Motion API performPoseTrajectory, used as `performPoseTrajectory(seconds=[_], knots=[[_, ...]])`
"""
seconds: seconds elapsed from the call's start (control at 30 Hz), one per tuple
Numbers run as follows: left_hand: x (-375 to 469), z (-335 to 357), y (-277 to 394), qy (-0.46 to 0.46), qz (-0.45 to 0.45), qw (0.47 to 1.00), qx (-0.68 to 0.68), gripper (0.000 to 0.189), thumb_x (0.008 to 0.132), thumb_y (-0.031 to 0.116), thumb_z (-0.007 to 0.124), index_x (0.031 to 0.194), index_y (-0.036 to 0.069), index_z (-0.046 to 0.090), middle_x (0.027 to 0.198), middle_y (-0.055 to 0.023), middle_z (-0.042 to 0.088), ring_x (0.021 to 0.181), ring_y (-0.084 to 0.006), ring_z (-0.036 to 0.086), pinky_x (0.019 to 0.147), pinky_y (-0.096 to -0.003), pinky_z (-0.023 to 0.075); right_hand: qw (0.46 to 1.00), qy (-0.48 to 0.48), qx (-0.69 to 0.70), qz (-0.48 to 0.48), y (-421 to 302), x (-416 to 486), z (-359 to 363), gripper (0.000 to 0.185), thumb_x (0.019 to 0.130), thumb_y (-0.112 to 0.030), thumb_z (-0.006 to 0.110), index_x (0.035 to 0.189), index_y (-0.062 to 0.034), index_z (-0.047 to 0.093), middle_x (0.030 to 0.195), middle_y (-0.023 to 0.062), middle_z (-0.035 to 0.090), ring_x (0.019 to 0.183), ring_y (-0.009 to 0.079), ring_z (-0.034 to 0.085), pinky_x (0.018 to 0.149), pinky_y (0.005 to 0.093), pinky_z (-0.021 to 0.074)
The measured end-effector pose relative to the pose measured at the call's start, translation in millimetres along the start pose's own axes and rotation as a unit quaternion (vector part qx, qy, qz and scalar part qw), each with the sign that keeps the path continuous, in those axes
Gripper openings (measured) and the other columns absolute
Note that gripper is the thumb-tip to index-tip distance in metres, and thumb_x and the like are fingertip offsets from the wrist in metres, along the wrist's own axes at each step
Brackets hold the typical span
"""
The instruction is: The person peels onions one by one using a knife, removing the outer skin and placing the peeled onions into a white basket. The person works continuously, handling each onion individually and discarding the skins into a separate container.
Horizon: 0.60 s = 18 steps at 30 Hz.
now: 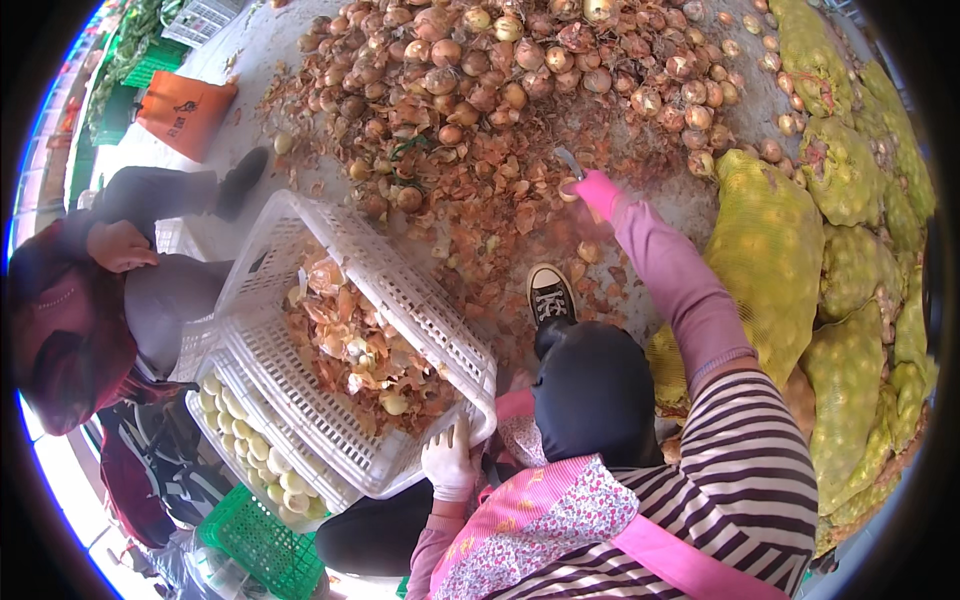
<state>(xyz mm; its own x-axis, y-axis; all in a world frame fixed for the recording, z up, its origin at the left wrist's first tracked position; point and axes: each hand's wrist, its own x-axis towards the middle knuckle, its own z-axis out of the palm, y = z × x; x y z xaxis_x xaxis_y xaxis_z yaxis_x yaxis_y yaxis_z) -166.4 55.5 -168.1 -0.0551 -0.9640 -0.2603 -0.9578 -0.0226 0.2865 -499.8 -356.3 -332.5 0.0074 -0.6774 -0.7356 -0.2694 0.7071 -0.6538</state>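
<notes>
My left hand (450,461), in a pale glove, grips the near rim of a white plastic basket (420,300), which is tilted and holds onion skins (345,330). In a pink glove, my right hand (598,193) is stretched forward over the floor, closed on a small knife (570,161) whose blade points away from me. An onion (568,189) shows at that hand's fingers, and it seems to be held together with the knife. Beneath the tilted basket stands another white basket with peeled onions (259,450).
A large heap of onions (465,67) and loose skins (487,202) covers the floor ahead. Yellow mesh sacks of onions (765,255) line the right side. At the left sits another person (67,315). A green basket (262,540) and an orange bag (184,112) are nearby.
</notes>
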Motion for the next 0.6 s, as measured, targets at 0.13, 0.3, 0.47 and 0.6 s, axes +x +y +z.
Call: performPoseTrajectory(seconds=[0.13, 0.3, 0.47, 0.6], knots=[[-2.8, 5.7, -10.8, 0.060, 0.027, 0.998, 0.019, 0.069, 0.075, 0.033, 0.074, 0.137, 0.007, 0.058, 0.098, -0.0094, 0.068, 0.085, -0.0305, 0.065, 0.074, -0.0443, 0.0509, 0.992, -0.106, 0.008, -0.066, -52.7, -39.2, 53.0, 0.037, 0.090, -0.022, 0.076, 0.116, -0.0023, 0.060, 0.083, 0.0077, 0.069, 0.056, 0.0144, 0.062, 0.047, 0.0285, 0.0448], [3.6, -17.6, -4.1, 0.003, 0.000, 1.000, -0.015, 0.065, 0.075, 0.026, 0.075, 0.135, 0.005, 0.058, 0.116, -0.0132, 0.069, 0.098, -0.0326, 0.066, 0.085, -0.0433, 0.0521, 0.887, -0.398, 0.031, -0.231, -145.2, -189.0, 146.8, 0.047, 0.092, -0.031, 0.075, 0.125, -0.0016, 0.060, 0.086, 0.0082, 0.074, 0.050, 0.0089, 0.058, 0.046, 0.0237, 0.0468], [-1.3, -16.1, -9.0, 0.037, 0.044, 0.994, -0.094, 0.066, 0.078, 0.029, 0.076, 0.136, 0.006, 0.057, 0.104, -0.0148, 0.067, 0.091, -0.0353, 0.063, 0.082, -0.0455, 0.0502, 0.894, 0.033, -0.212, -0.393, -123.8, -124.3, 93.8, 0.038, 0.091, -0.017, 0.073, 0.125, -0.0030, 0.066, 0.104, 0.0051, 0.073, 0.074, 0.0132, 0.071, 0.060, 0.0288, 0.0548], [-4.6, -1.5, -3.8, 0.020, 0.024, 0.998, -0.052, 0.057, 0.081, 0.025, 0.068, 0.133, 0.003, 0.060, 0.114, -0.0162, 0.069, 0.098, -0.0360, 0.066, 0.084, -0.0456, 0.0520, 0.895, 0.082, -0.421, -0.119, 30.8, -55.5, 9.3, 0.067, 0.083, -0.043, 0.077, 0.136, -0.0065, 0.060, 0.129, 0.0214, 0.065, 0.122, 0.0349, 0.061, 0.103, 0.0424, 0.0474]])
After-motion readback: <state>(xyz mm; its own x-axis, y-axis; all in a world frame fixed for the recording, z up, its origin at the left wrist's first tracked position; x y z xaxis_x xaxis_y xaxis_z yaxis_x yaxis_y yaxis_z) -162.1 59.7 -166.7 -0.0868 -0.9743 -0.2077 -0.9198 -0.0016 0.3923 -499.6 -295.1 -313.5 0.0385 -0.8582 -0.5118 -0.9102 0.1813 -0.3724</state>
